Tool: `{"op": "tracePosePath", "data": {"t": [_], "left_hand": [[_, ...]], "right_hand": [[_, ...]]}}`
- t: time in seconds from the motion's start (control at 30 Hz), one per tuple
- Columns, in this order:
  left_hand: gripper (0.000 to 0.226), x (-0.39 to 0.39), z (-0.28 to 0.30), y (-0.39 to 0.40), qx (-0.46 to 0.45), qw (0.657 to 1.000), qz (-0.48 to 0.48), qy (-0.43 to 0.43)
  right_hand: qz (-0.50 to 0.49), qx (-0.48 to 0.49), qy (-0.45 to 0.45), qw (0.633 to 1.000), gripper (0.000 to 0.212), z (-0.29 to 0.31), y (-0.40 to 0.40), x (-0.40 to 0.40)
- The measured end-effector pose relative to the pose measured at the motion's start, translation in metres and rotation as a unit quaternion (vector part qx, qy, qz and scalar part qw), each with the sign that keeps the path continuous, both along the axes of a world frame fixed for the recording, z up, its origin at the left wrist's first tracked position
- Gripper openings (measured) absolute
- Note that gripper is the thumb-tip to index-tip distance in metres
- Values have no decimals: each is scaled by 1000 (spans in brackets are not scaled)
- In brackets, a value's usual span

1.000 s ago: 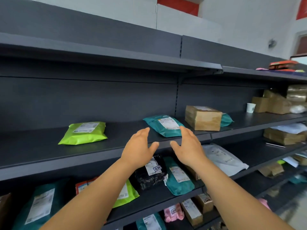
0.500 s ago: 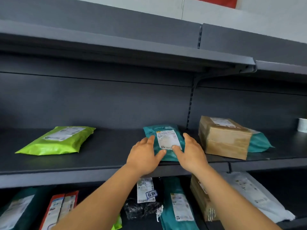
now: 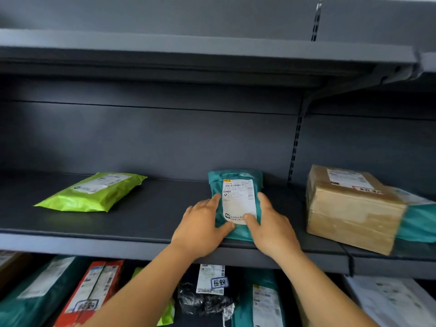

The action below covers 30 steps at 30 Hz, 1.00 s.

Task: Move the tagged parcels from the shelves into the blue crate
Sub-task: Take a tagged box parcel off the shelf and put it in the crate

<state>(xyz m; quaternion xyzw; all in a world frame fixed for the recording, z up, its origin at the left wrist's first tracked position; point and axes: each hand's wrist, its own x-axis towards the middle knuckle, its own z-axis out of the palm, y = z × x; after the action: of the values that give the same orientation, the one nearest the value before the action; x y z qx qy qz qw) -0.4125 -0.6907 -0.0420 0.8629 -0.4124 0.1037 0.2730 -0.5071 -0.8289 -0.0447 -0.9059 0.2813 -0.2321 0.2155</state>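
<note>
A dark grey metal shelving unit fills the view, with an upper shelf [image 3: 212, 47], a middle shelf [image 3: 146, 215] and a lower shelf seen partly at the bottom. On the middle shelf four parcels are counted: one lime-green parcel [image 3: 94, 192] at the left, one teal parcel [image 3: 236, 185] near the middle, one cardboard box [image 3: 349, 215] at the right, and a second teal bag [image 3: 417, 223] partly hidden behind the box. The teal parcel lies flat near the shelf's front edge, with one white label [image 3: 238, 199] facing up. It is flanked by two hands. The left hand [image 3: 200, 230] is laid against its left side, fingers fairly straight and the thumb touching the lower edge. The right hand [image 3: 271, 230] is set on its right side, with the thumb pressed on the label's lower corner. Neither hand is curled round it. On the lower shelf several more parcels are seen, among them one red-orange parcel [image 3: 92, 291], one black wrapped parcel [image 3: 203, 300] and one white mailer [image 3: 396, 303].
</note>
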Motion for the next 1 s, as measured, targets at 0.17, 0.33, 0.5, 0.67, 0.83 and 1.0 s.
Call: {"op": "tracePosePath", "data": {"t": [0.17, 0.33, 0.5, 0.67, 0.83, 1.0], "left_hand": [[79, -3, -3, 5, -77, 995, -21, -61], [80, -7, -7, 8, -107, 989, -21, -102], [81, -6, -11, 7, -111, 986, -10, -121], [80, -7, -10, 9, -101, 989, -10, -108], [74, -5, -9, 5, 10, 994, 26, -103], [74, 0, -8, 2, 87, 992, 51, -75]], "right_hand": [[9, -41, -55, 998, 56, -2, 2, -5], [13, -34, -156, 987, 56, -5, 12, -14], [18, -34, -197, 980, 56, -8, 14, -15], [4, -36, -188, 981, 57, -6, 17, -15], [-33, -36, -98, 994, 57, -1, 13, -12], [-59, -16, 1, 998, 56, 4, 11, -5]]}}
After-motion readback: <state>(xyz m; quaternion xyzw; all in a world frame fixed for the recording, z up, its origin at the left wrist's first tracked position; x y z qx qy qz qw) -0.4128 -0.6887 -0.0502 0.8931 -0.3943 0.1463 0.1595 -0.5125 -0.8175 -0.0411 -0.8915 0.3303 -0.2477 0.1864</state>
